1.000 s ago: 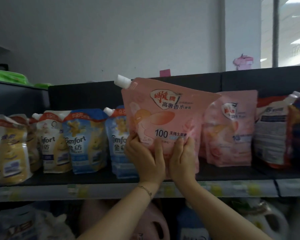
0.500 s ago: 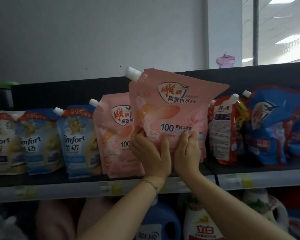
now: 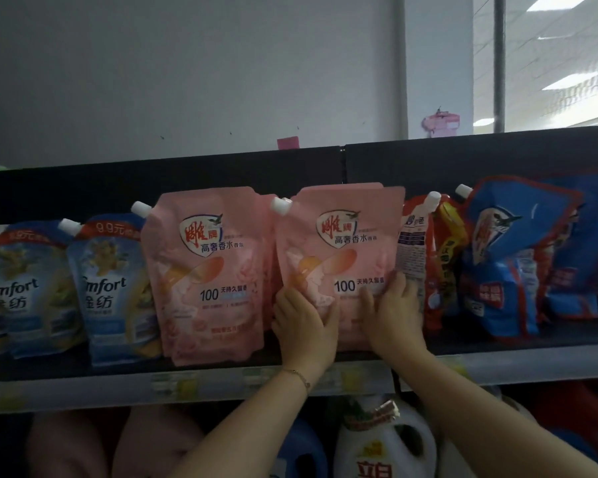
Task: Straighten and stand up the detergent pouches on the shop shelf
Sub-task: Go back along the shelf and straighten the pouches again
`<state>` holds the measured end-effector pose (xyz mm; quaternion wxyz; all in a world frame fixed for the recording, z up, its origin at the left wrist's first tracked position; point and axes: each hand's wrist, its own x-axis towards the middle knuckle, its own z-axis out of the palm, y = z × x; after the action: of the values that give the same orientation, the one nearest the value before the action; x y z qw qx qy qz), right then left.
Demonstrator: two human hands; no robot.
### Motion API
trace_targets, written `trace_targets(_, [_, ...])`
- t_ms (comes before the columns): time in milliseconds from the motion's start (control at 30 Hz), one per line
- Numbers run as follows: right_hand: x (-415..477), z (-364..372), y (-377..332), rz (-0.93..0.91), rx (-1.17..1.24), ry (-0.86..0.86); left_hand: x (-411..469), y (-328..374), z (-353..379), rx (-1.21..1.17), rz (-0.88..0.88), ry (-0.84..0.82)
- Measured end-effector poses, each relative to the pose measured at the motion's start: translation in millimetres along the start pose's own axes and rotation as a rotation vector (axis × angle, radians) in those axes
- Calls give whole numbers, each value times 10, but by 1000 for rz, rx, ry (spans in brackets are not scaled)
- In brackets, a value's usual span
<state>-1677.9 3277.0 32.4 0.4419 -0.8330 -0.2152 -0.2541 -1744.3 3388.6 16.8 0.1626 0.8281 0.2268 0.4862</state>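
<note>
The left hand point(image 3: 304, 326) and right hand point(image 3: 394, 319) grip the lower edges of a pink pouch point(image 3: 342, 243), thumbs on its front, and it stands upright on the shelf point(image 3: 83, 388). Just left of the left hand stands a second pink pouch point(image 3: 204, 270), with blue Comfort pouches point(image 3: 111, 288) beyond. Beside the right hand's fingers stands a red-and-white pouch point(image 3: 415, 243); further right a blue pouch point(image 3: 504, 257) leans. Below the hands sits a white bottle point(image 3: 384, 443).

Pink pouches point(image 3: 339, 257), blue Comfort pouches point(image 3: 114, 291), seemingly red-trimmed blue bags point(image 3: 504, 270).
</note>
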Motion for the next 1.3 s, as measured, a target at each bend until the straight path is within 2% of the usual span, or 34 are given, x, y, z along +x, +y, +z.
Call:
trace_targets(67, [-9,-18,10,-208,-126,120,25,-54,-55,61,113,99])
trace_targets(133, [7,-9,-6,-479,-218,195,85,-83,-110,131,255,120])
trace_targets(233, [85,34,-30,-761,-348,133,223,-54,-182,271,433,-119])
trace_targets(333, [257,58,31,-810,-476,27,380,-81,-224,381,529,-238])
trace_targets(500, [493,64,174,-885,-610,-142,581,-248,-87,454,682,-194])
trace_targets(733, [705,216,263,-968,-547,-155,742,-293,159,441,713,-189])
trace_targets(967, [775,306,294,-1038,-555,-124,810,-370,298,482,793,-111])
trace_targets(1300, [937,561,356,-1019,-607,-79,973,-485,525,545,768,-91])
